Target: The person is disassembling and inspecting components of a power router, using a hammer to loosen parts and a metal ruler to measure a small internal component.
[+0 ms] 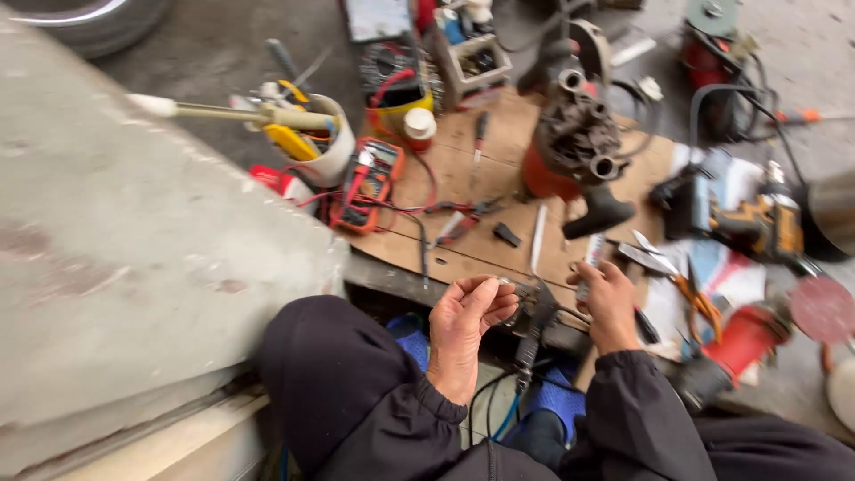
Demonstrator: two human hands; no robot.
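The person sits low at the near edge of a wooden board that lies on the ground and carries many tools. The left hand is just in front of this edge, palm up, with the fingers curled around something very small near the fingertips; the picture is too blurred to say what the small part is. The right hand is at the same edge of the board, a little further to the right, and its fingers are closed on a slim light-coloured tool that points up over the board. Between the two hands a dark cable piece hangs down from the board edge. I think the main risk is that the small part slips from the curled fingers, because the grip is only at the fingertips, and it can fall into the dark gap below the board edge, where it is hard to find. A second risk is the crowding: on the board beyond the hands are a red and grey motor body, loose screwdrivers and red wires from an orange multimeter, and off the right side of the board lie orange-handled pliers. A sleeve can catch a wire and pull the meter.
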